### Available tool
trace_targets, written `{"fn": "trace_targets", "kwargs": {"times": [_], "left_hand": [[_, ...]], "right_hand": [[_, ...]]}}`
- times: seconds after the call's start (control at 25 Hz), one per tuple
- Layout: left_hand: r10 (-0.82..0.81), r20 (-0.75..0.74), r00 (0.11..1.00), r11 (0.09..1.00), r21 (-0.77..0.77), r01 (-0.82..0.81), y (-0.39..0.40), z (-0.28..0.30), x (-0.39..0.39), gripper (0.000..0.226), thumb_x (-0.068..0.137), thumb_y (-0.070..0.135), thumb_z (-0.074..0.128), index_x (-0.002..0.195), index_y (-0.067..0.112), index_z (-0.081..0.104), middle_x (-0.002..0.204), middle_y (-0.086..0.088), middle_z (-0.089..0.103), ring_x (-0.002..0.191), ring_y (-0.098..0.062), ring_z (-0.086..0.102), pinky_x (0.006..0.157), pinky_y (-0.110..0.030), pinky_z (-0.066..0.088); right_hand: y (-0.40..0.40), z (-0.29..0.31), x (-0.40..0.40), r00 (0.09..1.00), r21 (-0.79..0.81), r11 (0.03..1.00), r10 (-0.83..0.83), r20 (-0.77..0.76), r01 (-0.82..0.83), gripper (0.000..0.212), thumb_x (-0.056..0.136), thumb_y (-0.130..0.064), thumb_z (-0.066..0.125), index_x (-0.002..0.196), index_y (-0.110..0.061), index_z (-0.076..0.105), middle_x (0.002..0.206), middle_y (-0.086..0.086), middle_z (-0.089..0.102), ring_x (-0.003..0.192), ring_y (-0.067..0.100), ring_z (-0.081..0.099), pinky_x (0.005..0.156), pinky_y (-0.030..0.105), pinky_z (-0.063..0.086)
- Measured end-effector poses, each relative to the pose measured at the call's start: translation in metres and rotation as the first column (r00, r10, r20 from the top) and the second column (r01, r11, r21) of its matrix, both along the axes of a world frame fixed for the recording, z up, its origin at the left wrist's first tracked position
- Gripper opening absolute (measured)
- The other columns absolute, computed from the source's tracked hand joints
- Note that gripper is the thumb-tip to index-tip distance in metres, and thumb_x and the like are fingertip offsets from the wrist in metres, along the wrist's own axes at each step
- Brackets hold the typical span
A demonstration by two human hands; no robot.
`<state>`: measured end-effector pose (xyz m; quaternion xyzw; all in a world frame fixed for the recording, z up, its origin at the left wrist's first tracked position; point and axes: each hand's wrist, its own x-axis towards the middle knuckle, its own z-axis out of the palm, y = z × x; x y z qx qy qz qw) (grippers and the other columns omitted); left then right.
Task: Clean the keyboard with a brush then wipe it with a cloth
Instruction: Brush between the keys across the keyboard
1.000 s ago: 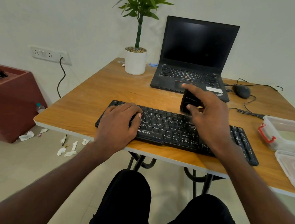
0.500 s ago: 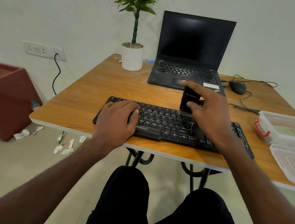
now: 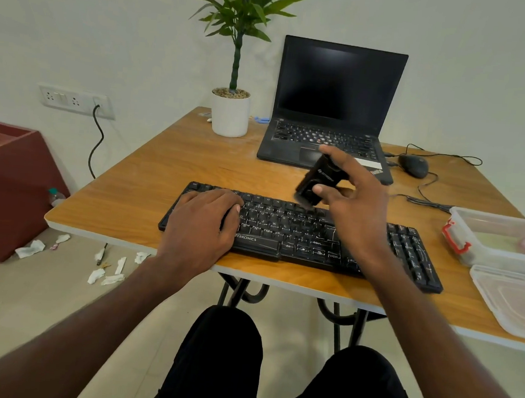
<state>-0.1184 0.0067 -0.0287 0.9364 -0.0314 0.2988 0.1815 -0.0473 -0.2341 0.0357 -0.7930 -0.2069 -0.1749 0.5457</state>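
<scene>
A wooden table [image 3: 150,171] carries a black keyboard [image 3: 299,233] near its front edge, an open laptop [image 3: 334,110] and potted plant [image 3: 230,111] at the back, a wired mouse [image 3: 413,165], and clear plastic containers [image 3: 496,242] on the right

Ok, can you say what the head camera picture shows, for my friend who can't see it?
A person's right hand holds a small black brush tilted over a black keyboard, while the left hand rests on the keys. They sit at a wooden table with an open laptop and a potted plant.
</scene>
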Motion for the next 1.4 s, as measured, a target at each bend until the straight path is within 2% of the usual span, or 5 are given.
{"fn": "trace_targets", "kwargs": {"times": [0.12,0.32,0.88,1.16,1.4], "left_hand": [[-0.005,0.0,1.0,1.0,-0.005,0.005,0.0,0.0,0.001,0.03,0.106,0.031,0.041,0.115,0.025,0.069,0.114,0.011,0.072,0.104,-0.009,0.064,0.102,-0.038,0.042],[-0.01,0.001,1.0,1.0,-0.007,0.01,0.002,-0.001,0.001,0.029,0.106,0.031,0.042,0.116,0.025,0.068,0.114,0.012,0.072,0.103,-0.008,0.064,0.1,-0.035,0.039],[0.019,0.007,1.0,1.0,-0.009,-0.018,-0.003,0.003,-0.001,0.028,0.105,0.03,0.042,0.112,0.024,0.069,0.108,0.008,0.073,0.099,-0.011,0.064,0.099,-0.036,0.042],[0.066,0.014,0.998,0.998,-0.01,-0.066,-0.007,0.004,-0.003,0.033,0.104,0.031,0.039,0.108,0.021,0.07,0.105,0.006,0.073,0.096,-0.015,0.065,0.099,-0.041,0.045],[0.103,0.02,0.995,0.995,0.007,-0.103,-0.005,0.005,-0.004,0.032,0.104,0.031,0.039,0.105,0.021,0.068,0.104,0.005,0.073,0.094,-0.016,0.065,0.099,-0.041,0.043]], "right_hand": [[0.015,-0.003,0.005,0.996,0.01,0.996,0.084,-0.022,-0.084,0.063,0.091,0.002,0.071,0.142,-0.035,0.061,0.125,-0.008,0.063,0.096,-0.025,0.059,0.07,0.007,0.053],[-0.001,0.012,0.02,1.0,-0.266,0.964,0.005,-0.023,-0.011,0.065,0.09,-0.009,0.076,0.141,-0.045,0.059,0.128,-0.008,0.065,0.097,-0.001,0.066,0.065,0.006,0.053],[-0.056,0.022,0.025,0.994,-0.416,0.905,-0.059,0.092,0.092,0.066,0.085,-0.005,0.079,0.138,-0.042,0.061,0.128,-0.003,0.067,0.108,0.011,0.063,0.06,-0.002,0.045],[-0.054,0.017,0.017,0.971,-0.455,0.865,-0.133,0.199,0.211,0.066,0.088,-0.01,0.077,0.142,-0.043,0.057,0.128,-0.003,0.068,0.113,0.015,0.066,0.09,0.032,0.061],[-0.063,0.022,0.024,0.991,-0.52,0.845,-0.091,0.094,0.127,0.068,0.089,0.0,0.073,0.138,-0.044,0.054,0.129,0.002,0.064,0.117,0.024,0.063,0.079,0.029,0.059]]}}
